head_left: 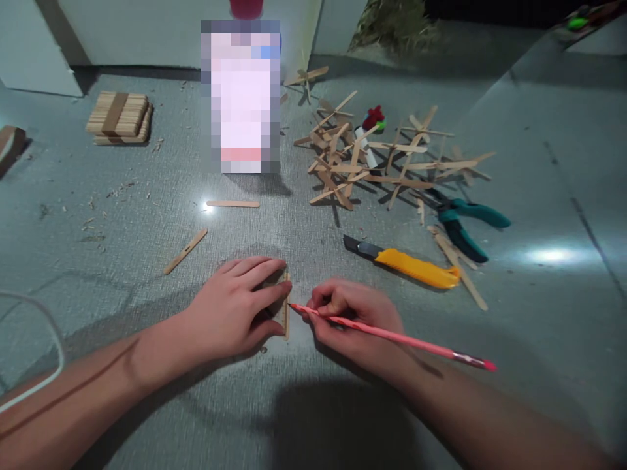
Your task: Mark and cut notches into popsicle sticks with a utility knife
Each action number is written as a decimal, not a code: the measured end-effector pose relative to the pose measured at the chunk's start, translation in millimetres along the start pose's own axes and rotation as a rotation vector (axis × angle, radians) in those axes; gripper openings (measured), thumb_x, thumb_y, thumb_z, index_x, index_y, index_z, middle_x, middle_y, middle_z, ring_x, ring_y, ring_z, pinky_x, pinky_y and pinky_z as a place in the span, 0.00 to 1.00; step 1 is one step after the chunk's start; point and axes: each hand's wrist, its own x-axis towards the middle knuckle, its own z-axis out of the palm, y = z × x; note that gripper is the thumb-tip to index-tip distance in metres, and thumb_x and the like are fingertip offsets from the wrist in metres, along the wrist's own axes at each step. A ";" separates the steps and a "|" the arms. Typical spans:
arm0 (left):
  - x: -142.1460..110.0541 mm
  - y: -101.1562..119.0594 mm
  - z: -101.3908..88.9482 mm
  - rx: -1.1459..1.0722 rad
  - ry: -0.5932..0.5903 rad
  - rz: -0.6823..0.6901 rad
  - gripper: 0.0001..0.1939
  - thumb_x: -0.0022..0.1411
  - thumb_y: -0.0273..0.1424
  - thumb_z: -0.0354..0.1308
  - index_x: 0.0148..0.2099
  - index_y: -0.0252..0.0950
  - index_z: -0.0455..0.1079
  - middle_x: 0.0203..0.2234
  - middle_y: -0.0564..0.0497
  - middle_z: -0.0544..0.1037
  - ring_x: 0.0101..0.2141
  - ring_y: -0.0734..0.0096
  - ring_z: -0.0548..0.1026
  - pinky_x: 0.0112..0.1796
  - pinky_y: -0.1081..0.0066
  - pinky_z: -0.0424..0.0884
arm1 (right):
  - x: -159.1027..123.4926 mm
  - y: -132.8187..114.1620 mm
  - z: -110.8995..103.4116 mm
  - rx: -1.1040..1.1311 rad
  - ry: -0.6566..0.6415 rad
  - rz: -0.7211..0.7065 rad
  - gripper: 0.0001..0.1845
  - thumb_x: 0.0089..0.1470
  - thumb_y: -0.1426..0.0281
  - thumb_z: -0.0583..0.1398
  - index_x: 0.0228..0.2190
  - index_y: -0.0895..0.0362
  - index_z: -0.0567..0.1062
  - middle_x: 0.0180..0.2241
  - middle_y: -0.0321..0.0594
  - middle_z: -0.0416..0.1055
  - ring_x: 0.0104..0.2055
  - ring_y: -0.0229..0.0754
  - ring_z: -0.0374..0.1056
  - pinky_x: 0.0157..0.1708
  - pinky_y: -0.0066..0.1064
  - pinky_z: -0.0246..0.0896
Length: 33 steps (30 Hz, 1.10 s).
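Note:
In the head view, my left hand (235, 303) lies with its fingers stretched out and spread. Its fingertips and thumb press on a narrow wooden craft stick (287, 326), which stands lengthwise toward me on the grey surface; the fingers partly cover it, and I cannot tell whether a second strip lies beside it. My right hand (350, 316) is closed around a pink pencil (411, 341) with an eraser end. The pencil's dark tip touches or nearly touches the stick's right edge. Beyond my left hand are a notched craft stick (186, 251) and a plain craft stick (232, 203).
A yellow utility knife (416, 266) and teal-handled pliers (473, 212) lie to the right. Behind them spreads a pile of crossed craft sticks (337, 166). A banded stick bundle (117, 116) sits far left, near wood shavings. A blurred-out upright object (241, 98) stands at the back.

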 end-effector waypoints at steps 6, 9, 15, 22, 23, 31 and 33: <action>-1.3 1.1 -0.5 0.004 -0.006 -0.012 0.25 0.70 0.47 0.63 0.60 0.36 0.74 0.65 0.38 0.72 0.63 0.43 0.71 0.58 0.44 0.74 | -0.3 0.1 0.1 0.009 0.007 0.032 0.19 0.56 0.76 0.67 0.22 0.51 0.64 0.28 0.32 0.77 0.25 0.37 0.72 0.24 0.30 0.66; -2.1 1.0 -0.5 0.001 -0.007 -0.008 0.25 0.70 0.47 0.64 0.60 0.36 0.74 0.65 0.38 0.72 0.63 0.43 0.71 0.58 0.45 0.74 | -1.1 0.6 0.6 0.016 0.020 0.055 0.19 0.55 0.76 0.67 0.22 0.51 0.64 0.28 0.32 0.77 0.25 0.37 0.73 0.25 0.31 0.67; -1.1 0.4 0.6 -0.004 0.000 -0.001 0.25 0.69 0.46 0.64 0.60 0.36 0.74 0.64 0.38 0.73 0.63 0.43 0.72 0.58 0.45 0.74 | -1.1 0.1 0.6 0.010 0.021 0.059 0.19 0.55 0.76 0.67 0.22 0.51 0.64 0.29 0.31 0.77 0.25 0.36 0.72 0.26 0.29 0.66; -0.8 1.3 -0.8 -0.009 0.001 -0.009 0.24 0.69 0.45 0.64 0.60 0.35 0.75 0.64 0.37 0.73 0.63 0.42 0.71 0.58 0.44 0.73 | -1.3 0.5 0.4 0.028 -0.016 0.043 0.20 0.55 0.76 0.68 0.22 0.51 0.63 0.27 0.31 0.76 0.24 0.35 0.71 0.24 0.30 0.63; -1.2 1.5 -0.8 -0.012 0.001 -0.009 0.24 0.69 0.45 0.64 0.60 0.35 0.75 0.64 0.37 0.73 0.63 0.42 0.71 0.58 0.44 0.73 | -1.3 0.7 0.4 0.028 -0.015 0.037 0.20 0.55 0.76 0.68 0.22 0.51 0.63 0.26 0.31 0.76 0.24 0.35 0.71 0.23 0.30 0.63; -1.9 1.5 -1.0 -0.023 -0.007 -0.010 0.24 0.69 0.45 0.64 0.59 0.35 0.75 0.65 0.37 0.73 0.63 0.41 0.71 0.58 0.43 0.73 | 0.0 -0.2 -1.5 0.014 -0.033 0.040 0.21 0.56 0.73 0.68 0.21 0.50 0.64 0.26 0.33 0.77 0.23 0.38 0.71 0.22 0.33 0.64; -1.1 1.4 -1.0 -0.024 -0.012 -0.013 0.24 0.69 0.45 0.64 0.59 0.35 0.75 0.65 0.37 0.72 0.63 0.42 0.71 0.59 0.43 0.73 | 0.1 0.0 -1.3 0.016 -0.023 0.044 0.20 0.56 0.74 0.68 0.21 0.50 0.64 0.27 0.33 0.77 0.23 0.38 0.71 0.23 0.33 0.65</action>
